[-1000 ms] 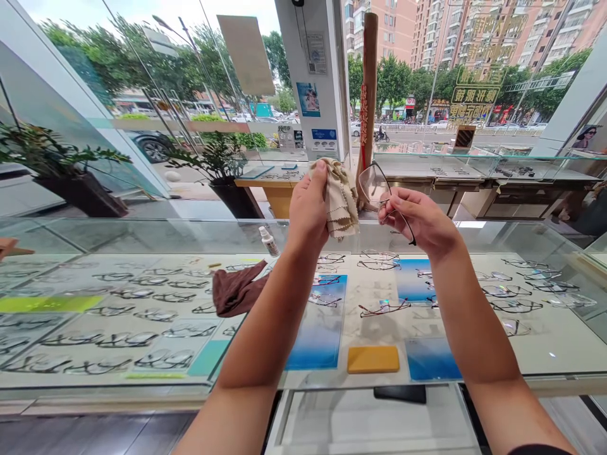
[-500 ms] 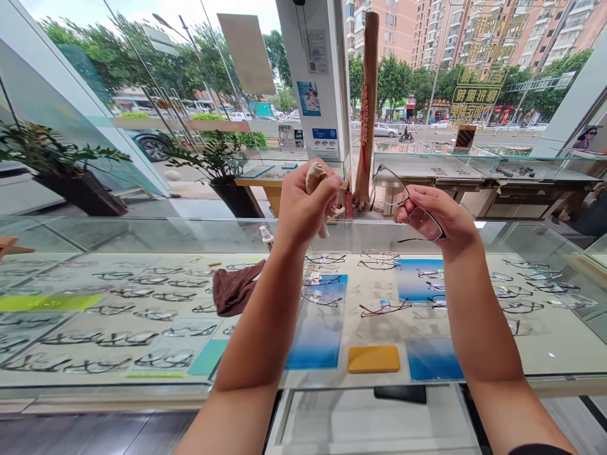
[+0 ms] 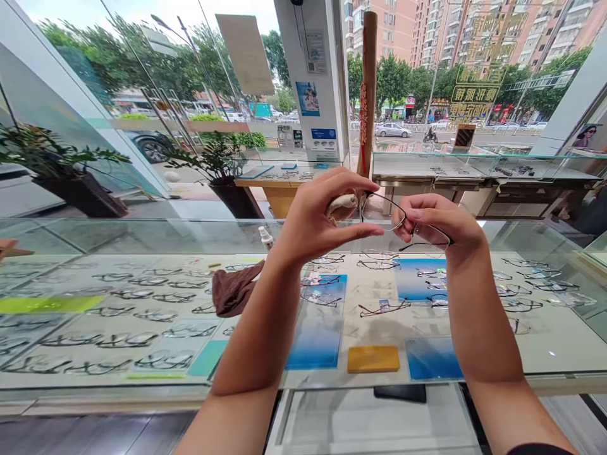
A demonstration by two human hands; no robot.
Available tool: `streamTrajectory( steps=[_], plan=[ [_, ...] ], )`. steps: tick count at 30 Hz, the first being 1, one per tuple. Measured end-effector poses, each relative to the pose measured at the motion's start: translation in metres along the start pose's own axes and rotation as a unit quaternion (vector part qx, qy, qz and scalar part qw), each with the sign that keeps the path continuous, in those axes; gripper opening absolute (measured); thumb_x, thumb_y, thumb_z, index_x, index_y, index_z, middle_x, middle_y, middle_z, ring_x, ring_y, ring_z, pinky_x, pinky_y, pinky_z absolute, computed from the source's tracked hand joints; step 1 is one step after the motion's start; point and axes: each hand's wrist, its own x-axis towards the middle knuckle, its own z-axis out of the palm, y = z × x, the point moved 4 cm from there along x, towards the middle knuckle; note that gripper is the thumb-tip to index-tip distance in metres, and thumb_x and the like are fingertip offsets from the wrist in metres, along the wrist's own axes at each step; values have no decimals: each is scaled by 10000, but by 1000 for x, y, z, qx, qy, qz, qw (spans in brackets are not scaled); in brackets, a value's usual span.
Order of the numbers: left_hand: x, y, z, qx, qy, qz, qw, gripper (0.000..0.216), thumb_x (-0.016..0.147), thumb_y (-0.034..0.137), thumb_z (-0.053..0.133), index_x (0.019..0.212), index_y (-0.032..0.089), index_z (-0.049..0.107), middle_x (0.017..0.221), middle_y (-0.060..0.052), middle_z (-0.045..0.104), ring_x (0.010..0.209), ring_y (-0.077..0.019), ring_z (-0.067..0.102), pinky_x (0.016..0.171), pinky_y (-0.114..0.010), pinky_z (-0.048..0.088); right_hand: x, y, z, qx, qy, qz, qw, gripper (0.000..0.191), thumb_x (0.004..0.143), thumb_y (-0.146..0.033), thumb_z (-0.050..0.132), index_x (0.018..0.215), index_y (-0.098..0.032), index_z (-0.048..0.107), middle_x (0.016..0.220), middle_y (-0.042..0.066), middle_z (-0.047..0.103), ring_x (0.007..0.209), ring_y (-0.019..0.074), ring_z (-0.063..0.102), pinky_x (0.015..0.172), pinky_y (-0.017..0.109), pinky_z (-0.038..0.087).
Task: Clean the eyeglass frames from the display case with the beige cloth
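A pair of thin dark-rimmed eyeglasses is pinched near its middle by my right hand, above the glass display case. One lens points left and the other lies by the right palm. My left hand has a bunched beige cloth tucked in its palm under the curled fingers. Its thumb and forefinger are spread apart, above and below the left end of the eyeglasses. Whether they touch the rim I cannot tell.
Rows of eyeglasses lie inside the case. A brown cloth, a white spray bottle and a yellow case are around my arms. A dark phone-like object lies near the front. A wooden post stands beyond.
My left hand has moved right to the eyeglasses, and its thumb and forefinger have parted. The beige cloth stays in it. My right hand has shifted slightly right and down with the eyeglasses.
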Motion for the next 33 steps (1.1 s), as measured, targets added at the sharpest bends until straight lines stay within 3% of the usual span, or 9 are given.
streamTrajectory(
  steps=[5, 9, 14, 17, 20, 22, 33],
  plan=[
    [-2, 1, -2, 15, 10, 33, 999, 421, 659, 466, 960, 982, 252, 795, 901, -44, 732, 873, -211, 656, 850, -350, 515, -2, -4, 3, -10, 12, -20, 1000, 469, 816, -624, 785, 709, -188, 650, 708, 22, 627, 639, 139, 593, 602, 287, 469],
    [-6, 0, -11, -2, 88, 14, 996, 465, 614, 456, 989, 987, 259, 792, 960, -50, 713, 942, -226, 645, 870, -352, 521, -11, -19, 0, -32, 139, -105, 984, 485, 885, -703, 654, 849, -222, 702, 870, 43, 658, 834, 185, 655, 770, 327, 552],
    [-12, 3, -22, 2, 218, 20, 976, 480, 690, 503, 941, 1067, 275, 750, 1037, -42, 687, 1049, -239, 647, 904, -352, 536, -24, -40, 8, -119, 253, -256, 925, 352, 857, -578, 769, 1063, -298, 722, 1129, 16, 659, 997, 182, 648, 972, 344, 523],
    [-12, 0, -23, 31, 257, 45, 965, 486, 750, 587, 874, 1100, 283, 728, 1042, -31, 691, 1060, -236, 666, 922, -374, 554, -24, -41, 15, -236, 293, -304, 875, 404, 836, -525, 808, 1160, -314, 691, 1130, 10, 661, 1008, 198, 653, 1011, 389, 523],
    [-12, -6, -23, 47, 253, 72, 964, 504, 773, 633, 834, 1132, 297, 721, 1021, -20, 711, 1034, -230, 689, 900, -387, 572, -22, -36, 18, -310, 336, -331, 826, 451, 850, -555, 782, 1205, -301, 666, 1060, 23, 656, 976, 216, 657, 958, 430, 562],
    [-12, -11, -22, 48, 247, 73, 965, 504, 791, 642, 813, 1154, 305, 720, 1023, -19, 725, 1034, -236, 701, 871, -390, 580, -20, -32, 18, -326, 352, -335, 811, 434, 877, -561, 755, 1214, -303, 666, 1053, 29, 647, 975, 218, 661, 944, 440, 573],
    [-14, -21, -15, 8, 232, 36, 972, 497, 806, 506, 863, 1250, 330, 727, 1114, -36, 749, 973, -195, 715, 823, -322, 594, -27, -34, 21, -347, 399, -337, 779, 461, 892, -623, 718, 1222, -304, 669, 1121, 38, 660, 993, 213, 672, 931, 447, 596]
  ],
)
